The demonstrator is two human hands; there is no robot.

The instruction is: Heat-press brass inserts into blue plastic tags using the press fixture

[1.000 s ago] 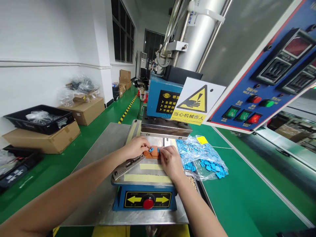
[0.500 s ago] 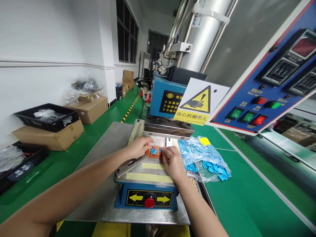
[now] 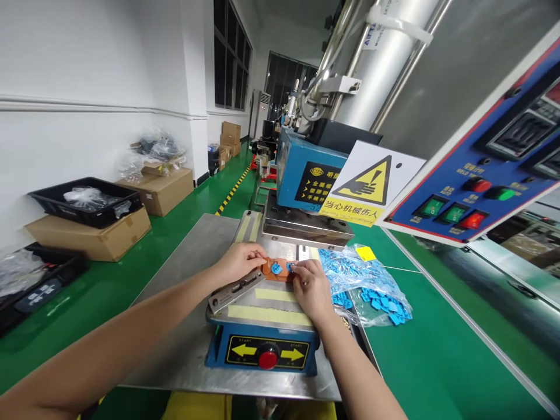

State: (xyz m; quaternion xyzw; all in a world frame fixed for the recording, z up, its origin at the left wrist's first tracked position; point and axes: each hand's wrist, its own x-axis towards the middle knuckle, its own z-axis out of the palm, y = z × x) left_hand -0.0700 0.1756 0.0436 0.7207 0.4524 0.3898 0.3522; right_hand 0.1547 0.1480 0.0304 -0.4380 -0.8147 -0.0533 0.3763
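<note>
An orange block (image 3: 278, 275) lies on the machine's metal plate, below the press head (image 3: 306, 226). One blue piece (image 3: 276, 268) rests on the block's middle. My left hand (image 3: 245, 261) is at the block's left end, fingertips pinched together; what they hold, if anything, is too small to make out. At the right end, my right hand (image 3: 311, 286) pinches a second blue piece (image 3: 290, 266) against the block. A slotted metal bar (image 3: 236, 290) lies below my left hand.
Right of the plate lies a clear bag of blue pieces (image 3: 371, 286). The red button (image 3: 268, 356) is on the machine's front. A warning sign (image 3: 371, 181) and control panel (image 3: 476, 175) hang at upper right. Cartons and black bins (image 3: 87, 201) stand at left.
The view has shifted slightly, moving the machine a little to the right in the picture. Both hands remain at the orange block, with my left fingertips slightly farther from the middle blue piece.
</note>
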